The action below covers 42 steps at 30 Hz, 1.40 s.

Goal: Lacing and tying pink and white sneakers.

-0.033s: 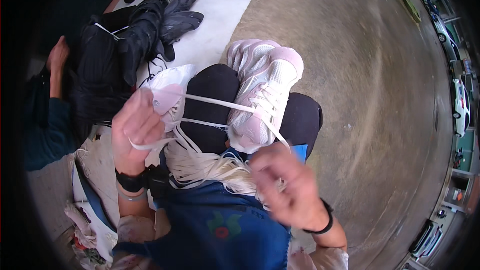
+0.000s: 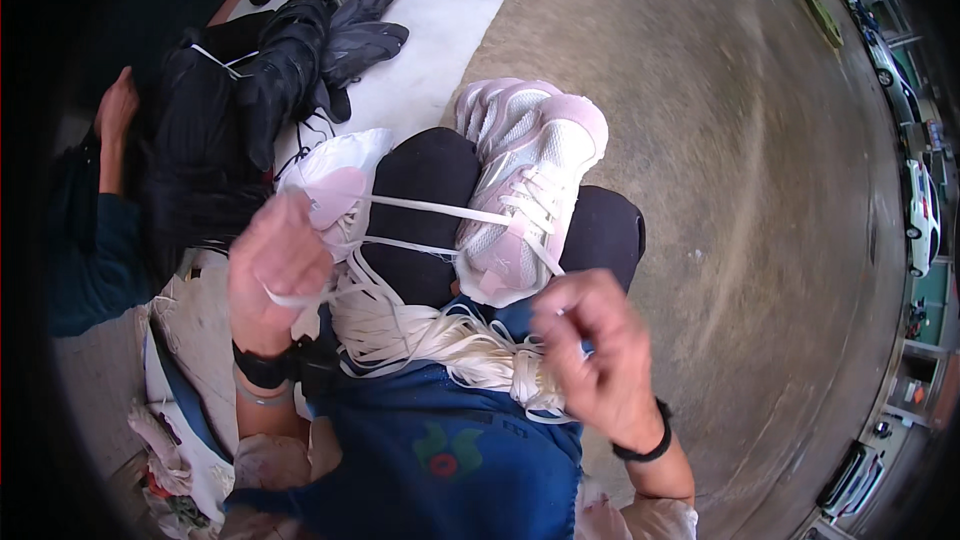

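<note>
Across my knees lies a stack of white and pink sneaker uppers point(image 2: 545, 155), with lace threaded through the eyelets of the front one. My left hand point(image 2: 278, 265) is closed on a white shoelace point(image 2: 430, 205), which runs taut from the front upper. Below that upper, my right hand point(image 2: 605, 355) pinches the lace's other end near its fingertips, slightly blurred. A thick bundle of loose white laces point(image 2: 440, 340) rests on my blue apron point(image 2: 400, 450) between the hands. Beside my left hand sits another white and pink upper point(image 2: 345, 175).
Black shoe uppers point(image 2: 275, 70) are heaped at the left, on and beside a white sheet point(image 2: 465, 10). At the far left another person's hand point(image 2: 118, 105) shows near the heap. Concrete floor point(image 2: 740, 190) stretches to the right, towards parked cars point(image 2: 920, 210).
My right hand has moved a little to the right, uncovering more of the lace bundle. My left hand has shifted slightly, still on the lace. The stacked uppers have stayed in place.
</note>
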Tool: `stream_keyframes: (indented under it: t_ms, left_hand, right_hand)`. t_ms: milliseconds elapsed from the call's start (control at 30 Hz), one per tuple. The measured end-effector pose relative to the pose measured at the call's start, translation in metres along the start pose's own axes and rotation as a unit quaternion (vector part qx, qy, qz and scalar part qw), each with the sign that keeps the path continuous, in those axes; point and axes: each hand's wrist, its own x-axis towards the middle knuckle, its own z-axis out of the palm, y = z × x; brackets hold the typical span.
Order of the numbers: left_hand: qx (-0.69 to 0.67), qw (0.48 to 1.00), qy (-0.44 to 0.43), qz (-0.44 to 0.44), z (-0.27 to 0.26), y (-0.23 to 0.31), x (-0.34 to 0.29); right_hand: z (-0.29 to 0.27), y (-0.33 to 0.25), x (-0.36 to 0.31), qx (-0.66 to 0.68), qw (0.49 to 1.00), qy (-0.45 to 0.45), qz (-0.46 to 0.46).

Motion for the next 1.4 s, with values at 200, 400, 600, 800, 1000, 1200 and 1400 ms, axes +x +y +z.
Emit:
stream_keyframes:
  t_ms: [200, 400, 600, 800, 1000, 1200, 1400]
  left_hand:
    - [0.031, 0.998, -0.001, 0.057, -0.006, -0.005, 0.001]
    - [0.095, 0.99, 0.002, 0.104, -0.02, 0.006, -0.006]
    - [-0.024, 0.983, -0.12, 0.14, -0.032, 0.003, 0.0]
    - [-0.01, 0.975, -0.038, 0.221, -0.029, 0.023, -0.006]
    - [0.392, 0.913, 0.08, 0.079, 0.012, -0.028, 0.023]
    - [0.554, 0.832, -0.013, -0.001, 0.037, -0.056, 0.058]
    - [0.612, 0.789, -0.047, 0.036, 0.026, -0.063, 0.066]
  right_hand:
    - [0.008, 0.038, -0.005, -0.174, 0.976, 0.049, 0.124]
    - [-0.008, 0.041, -0.006, -0.22, 0.974, 0.008, 0.056]
    - [-0.029, 0.056, -0.005, -0.246, 0.968, -0.043, 0.026]
    - [-0.02, 0.037, 0.015, -0.185, 0.976, 0.031, 0.111]
    - [0.008, 0.045, 0.031, -0.26, 0.964, 0.045, -0.027]
    - [0.018, 0.032, 0.036, -0.43, 0.902, 0.014, -0.043]
    - [0.023, 0.022, 0.045, -0.527, 0.847, -0.052, -0.044]
